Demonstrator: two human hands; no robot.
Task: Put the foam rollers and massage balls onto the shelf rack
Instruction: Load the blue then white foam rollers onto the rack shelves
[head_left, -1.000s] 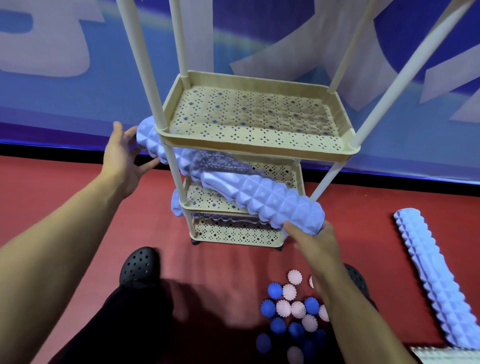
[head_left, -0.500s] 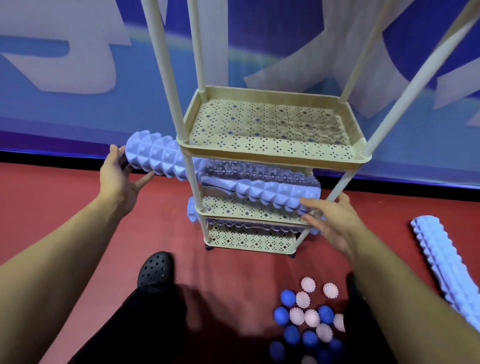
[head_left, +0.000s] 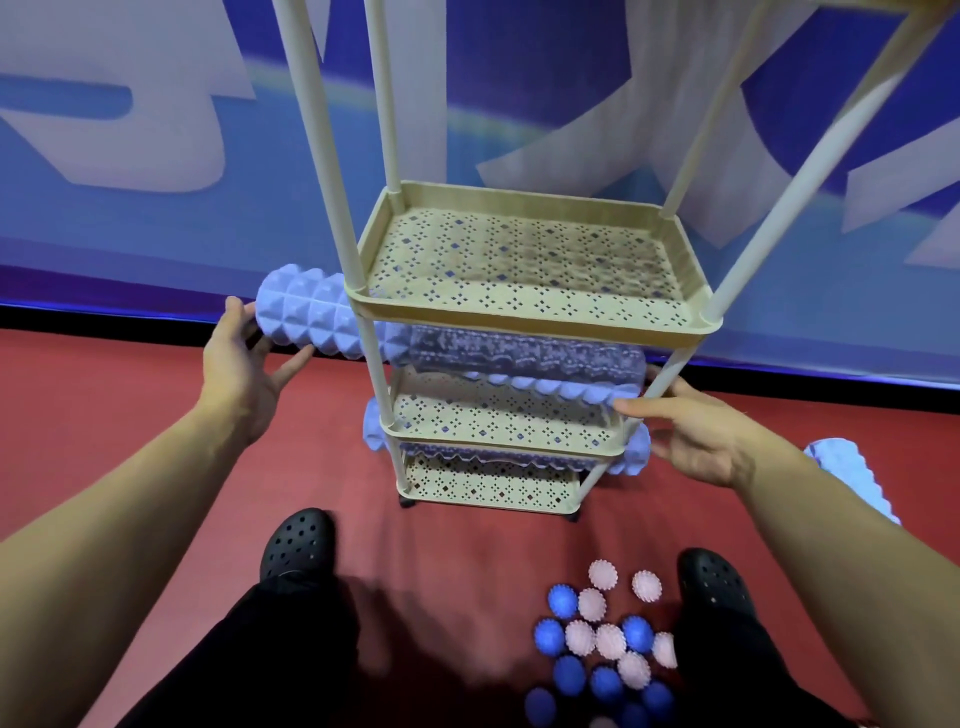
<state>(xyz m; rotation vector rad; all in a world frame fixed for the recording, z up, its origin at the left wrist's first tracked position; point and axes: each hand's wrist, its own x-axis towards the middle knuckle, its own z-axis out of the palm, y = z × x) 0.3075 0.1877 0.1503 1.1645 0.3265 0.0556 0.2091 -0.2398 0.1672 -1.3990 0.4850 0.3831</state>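
A beige shelf rack (head_left: 535, 317) with perforated tiers stands on the red floor. A long lilac foam roller (head_left: 311, 317) lies across the tier below the upper tray, its left end sticking out past the post. My left hand (head_left: 241, 364) cups that left end. My right hand (head_left: 691, 436) touches its right end with fingers spread. A second roller (head_left: 631, 449) lies on the tier beneath, both ends poking out. A third roller (head_left: 852, 480) rests on the floor at right. Several blue and pink massage balls (head_left: 605, 642) sit on the floor near my feet.
My black perforated shoes (head_left: 296, 543) stand in front of the rack, one on each side of the ball pile. A blue and white banner wall (head_left: 156, 156) runs behind the rack. The upper tray holds nothing.
The roller has swung from a slant to lying level inside the rack tier. My right hand pushed its right end in between the posts and now only touches the tip.
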